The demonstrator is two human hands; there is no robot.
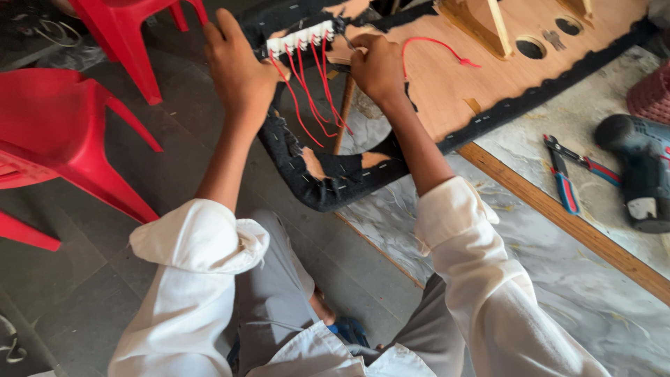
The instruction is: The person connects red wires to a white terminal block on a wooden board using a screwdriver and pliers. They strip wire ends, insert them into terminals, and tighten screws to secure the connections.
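Observation:
A plywood panel [447, 84] edged in black stapled fabric lies on a marbled table, its corner hanging over the table edge. A white switch strip [301, 38] with several red wires [307, 91] hanging from it sits in the panel's cut-out. My left hand [237, 66] grips the panel edge and the left end of the strip. My right hand [380, 66] is closed on a thin metal tool [347, 42] pressed at the strip's right end. A loose red wire [440, 45] loops over the wood beside that hand.
Red plastic chairs [63, 132] stand on the dark tiled floor at left. On the table at right lie red-and-blue pliers [564, 183] and a dark cordless drill [638, 171]. A wooden strip [558, 216] runs along the table.

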